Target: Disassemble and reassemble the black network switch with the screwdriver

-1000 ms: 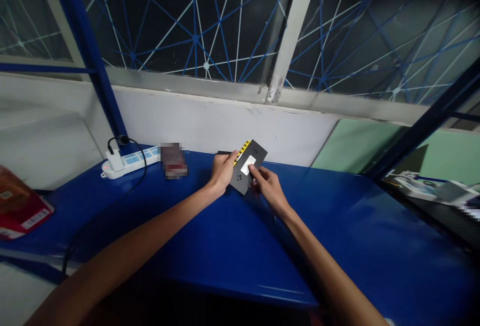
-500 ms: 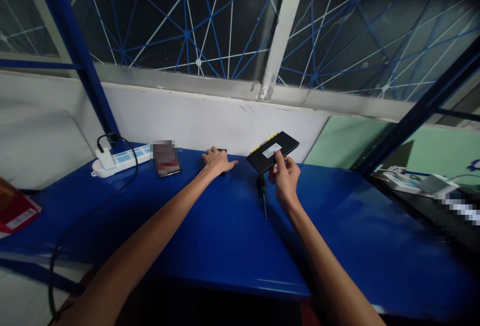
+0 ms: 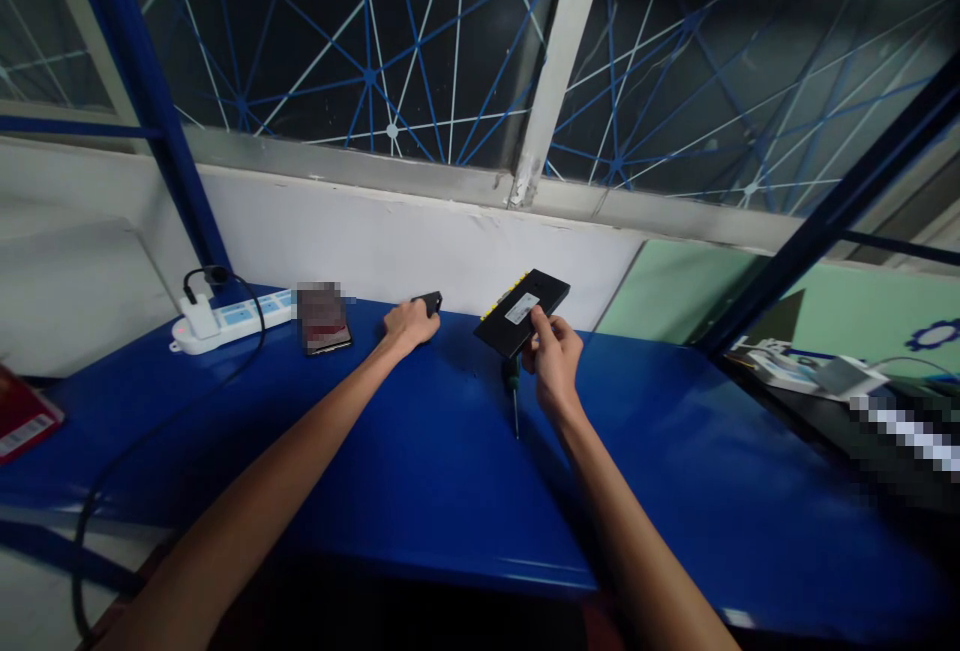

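Note:
My right hand [image 3: 551, 359] is closed on a flat black box [image 3: 521, 312] with a white label and yellow ports along one edge, held tilted just above the blue table [image 3: 465, 491]. My left hand [image 3: 409, 325] is out at the table's back edge, fingers curled round a small black object [image 3: 431, 302] by the wall. A screwdriver with a dark green handle [image 3: 513, 391] lies on the table just below my right hand.
A white power strip [image 3: 225, 316] with a plugged black cable sits at the back left, a dark phone-like slab [image 3: 324, 323] beside it. A red packet [image 3: 22, 421] lies at far left. Papers and devices [image 3: 825, 371] lie on a second surface at right.
My left hand let go of the black box, reached to the back edge and closed on the small black object. My right hand alone carried the box to the right, uncovering the screwdriver.

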The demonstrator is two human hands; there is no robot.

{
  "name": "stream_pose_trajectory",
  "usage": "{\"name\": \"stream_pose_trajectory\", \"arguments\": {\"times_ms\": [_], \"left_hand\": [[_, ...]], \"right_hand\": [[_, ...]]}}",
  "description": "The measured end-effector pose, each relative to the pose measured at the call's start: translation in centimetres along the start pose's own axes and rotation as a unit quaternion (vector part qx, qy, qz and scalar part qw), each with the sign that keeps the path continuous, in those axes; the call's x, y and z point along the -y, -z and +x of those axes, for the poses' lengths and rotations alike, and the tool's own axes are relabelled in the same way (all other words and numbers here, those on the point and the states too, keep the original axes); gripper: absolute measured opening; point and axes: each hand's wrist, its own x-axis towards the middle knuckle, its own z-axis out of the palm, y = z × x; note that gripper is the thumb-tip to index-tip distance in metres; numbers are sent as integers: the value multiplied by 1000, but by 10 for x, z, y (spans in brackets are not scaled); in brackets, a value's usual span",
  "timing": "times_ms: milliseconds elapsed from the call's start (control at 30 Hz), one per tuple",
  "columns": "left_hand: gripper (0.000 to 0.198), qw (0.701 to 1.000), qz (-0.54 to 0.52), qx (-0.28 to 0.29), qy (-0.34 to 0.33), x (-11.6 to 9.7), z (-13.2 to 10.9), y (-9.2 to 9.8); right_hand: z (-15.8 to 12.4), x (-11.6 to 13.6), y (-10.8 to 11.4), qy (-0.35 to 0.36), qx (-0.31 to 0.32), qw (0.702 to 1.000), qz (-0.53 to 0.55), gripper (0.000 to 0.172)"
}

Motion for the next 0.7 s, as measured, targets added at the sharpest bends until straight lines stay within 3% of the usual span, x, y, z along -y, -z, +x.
{"name": "stream_pose_trajectory", "arguments": {"times_ms": [67, 200, 233, 333, 400, 533, 700], "left_hand": [[36, 997, -69, 23, -5, 2, -6, 14], [50, 970, -206, 131, -12, 2, -28, 44], [55, 954, -250, 165, -12, 3, -34, 51], [49, 842, -471, 261, 15, 5, -50, 60], [44, 802, -528, 279, 23, 8, -58, 57], [43, 763, -583, 269, 73, 16, -76, 35], [42, 756, -601, 235, 111, 18, -90, 18]], "right_hand": [[0, 1, -1, -35, 12, 999, 21, 42], [-5, 5, -5, -114, 41, 991, 65, 40], [-7, 6, -7, -130, 51, 987, 73, 39], [-14, 10, -12, -173, 95, 976, 88, 34], [-18, 10, -15, -188, 123, 971, 86, 33], [-25, 5, -20, -194, 169, 964, 70, 35], [-32, -5, -25, -188, 181, 965, 37, 35]]}}
